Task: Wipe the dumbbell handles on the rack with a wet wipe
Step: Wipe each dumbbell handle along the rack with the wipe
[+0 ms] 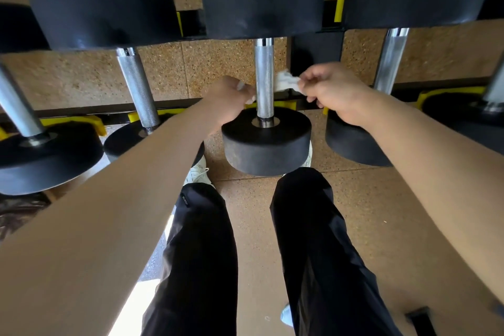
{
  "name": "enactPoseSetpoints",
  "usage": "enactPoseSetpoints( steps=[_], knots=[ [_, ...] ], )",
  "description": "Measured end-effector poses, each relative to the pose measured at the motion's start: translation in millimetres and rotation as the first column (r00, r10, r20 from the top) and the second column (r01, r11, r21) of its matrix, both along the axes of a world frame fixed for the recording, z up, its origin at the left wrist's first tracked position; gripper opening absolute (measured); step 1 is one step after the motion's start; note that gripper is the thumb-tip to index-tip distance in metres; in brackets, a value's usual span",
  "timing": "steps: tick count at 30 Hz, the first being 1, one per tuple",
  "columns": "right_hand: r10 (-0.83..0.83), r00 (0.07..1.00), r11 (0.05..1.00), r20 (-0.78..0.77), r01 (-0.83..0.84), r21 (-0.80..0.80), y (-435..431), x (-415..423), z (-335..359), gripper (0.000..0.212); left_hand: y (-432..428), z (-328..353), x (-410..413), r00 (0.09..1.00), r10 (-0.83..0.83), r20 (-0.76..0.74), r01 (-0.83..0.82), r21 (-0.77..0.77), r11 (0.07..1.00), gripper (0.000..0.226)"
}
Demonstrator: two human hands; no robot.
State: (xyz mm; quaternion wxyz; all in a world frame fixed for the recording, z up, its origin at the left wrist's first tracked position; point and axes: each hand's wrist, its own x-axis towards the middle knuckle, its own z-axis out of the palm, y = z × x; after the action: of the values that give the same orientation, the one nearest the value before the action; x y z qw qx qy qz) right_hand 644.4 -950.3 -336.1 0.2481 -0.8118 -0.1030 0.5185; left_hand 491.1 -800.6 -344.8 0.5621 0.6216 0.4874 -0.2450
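Note:
A black dumbbell with a knurled silver handle (264,76) lies on the rack straight in front of me. A white wet wipe (285,81) passes behind the handle. My right hand (330,90) pinches its right end just right of the handle. My left hand (230,98) grips the other end of the wipe at the handle's left side; only small white bits show between its fingers. Both hands sit at the lower half of the handle, just above the near black weight head (266,142).
More dumbbells lie side by side: one handle to the left (137,84), another to the right (391,60). The black rack rail with yellow cradles (285,103) runs across behind the near heads. My legs in black trousers stand on brown speckled floor below.

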Motion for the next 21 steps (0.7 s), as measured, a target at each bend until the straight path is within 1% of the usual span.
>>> enactPoseSetpoints(
  steps=[2, 5, 6, 7, 8, 9, 10, 12, 14, 15, 16, 18, 20, 21],
  knots=[
    [0.011, 0.999, 1.000, -0.053, -0.012, -0.006, 10.0, -5.4, -1.1, 0.006, 6.0, 3.9, 1.3, 0.995, 0.094, -0.020, -0.095, -0.009, 0.995, 0.022],
    [0.018, 0.997, 1.000, -0.073, -0.018, -0.007, 28.2, -15.3, -4.2, 0.004, 16.4, 10.6, 0.5, 0.941, 0.338, 0.000, -0.338, -0.040, 0.940, 0.022],
    [-0.016, 0.998, 1.000, -0.065, 0.016, -0.010, 32.0, -15.2, -3.8, 0.004, 16.9, 11.7, 2.3, 0.920, 0.391, 0.010, -0.390, -0.054, 0.919, 0.019],
    [-0.100, 0.992, 0.995, -0.071, 0.100, -0.007, 33.6, -12.6, -4.0, 0.005, 15.7, 13.4, 6.2, 0.901, 0.434, 0.017, -0.433, -0.064, 0.899, 0.016],
    [-0.229, 0.968, 0.973, -0.106, 0.230, -0.003, 33.6, -8.4, -2.6, 0.007, 13.4, 13.2, 11.7, 0.890, 0.456, 0.020, -0.454, -0.063, 0.889, 0.011],
    [-0.368, 0.915, 0.927, -0.166, 0.374, 0.003, 32.4, -3.2, -1.8, 0.010, 10.6, 14.7, 18.4, 0.889, 0.457, 0.017, -0.456, -0.057, 0.888, 0.006],
    [-0.480, 0.846, 0.869, -0.234, 0.495, 0.006, 30.8, 2.2, -1.0, 0.013, 8.4, 15.4, 24.7, 0.899, 0.439, 0.014, -0.437, -0.049, 0.898, 0.008],
    [-0.603, 0.720, 0.766, -0.342, 0.643, 0.004, 29.9, 9.0, -0.7, 0.013, 6.3, 16.9, 34.6, 0.908, 0.420, 0.002, -0.419, -0.053, 0.906, 0.012],
    [-0.649, 0.637, 0.704, -0.415, 0.710, -0.012, 36.3, 6.9, 1.0, 0.009, 10.3, 19.1, 36.5, 0.888, 0.460, 0.007, -0.459, -0.068, 0.886, 0.011],
    [-0.652, 0.620, 0.695, -0.436, 0.719, -0.017, 41.9, 2.9, 1.8, 0.007, 13.7, 20.1, 34.2, 0.855, 0.518, 0.023, -0.515, -0.085, 0.853, 0.007],
    [-0.646, 0.614, 0.696, -0.453, 0.717, -0.020, 48.0, -2.2, 3.9, 0.006, 17.9, 19.9, 30.4, 0.806, 0.590, 0.041, -0.584, -0.104, 0.805, 0.005],
    [-0.646, 0.605, 0.695, -0.465, 0.719, -0.031, 57.6, -11.1, 5.4, 0.008, 22.5, 18.2, 23.4, 0.716, 0.695, 0.064, -0.683, -0.140, 0.717, 0.011],
    [-0.669, 0.586, 0.675, -0.458, 0.737, -0.042, 58.6, -12.6, 4.8, 0.008, 18.7, 16.5, 22.3, 0.677, 0.734, 0.061, -0.717, -0.170, 0.676, 0.021],
    [-0.675, 0.572, 0.661, -0.466, 0.750, -0.037, 54.5, -10.1, 4.0, 0.007, 13.8, 18.2, 25.2, 0.687, 0.724, 0.059, -0.707, -0.177, 0.685, 0.020]
  ],
)
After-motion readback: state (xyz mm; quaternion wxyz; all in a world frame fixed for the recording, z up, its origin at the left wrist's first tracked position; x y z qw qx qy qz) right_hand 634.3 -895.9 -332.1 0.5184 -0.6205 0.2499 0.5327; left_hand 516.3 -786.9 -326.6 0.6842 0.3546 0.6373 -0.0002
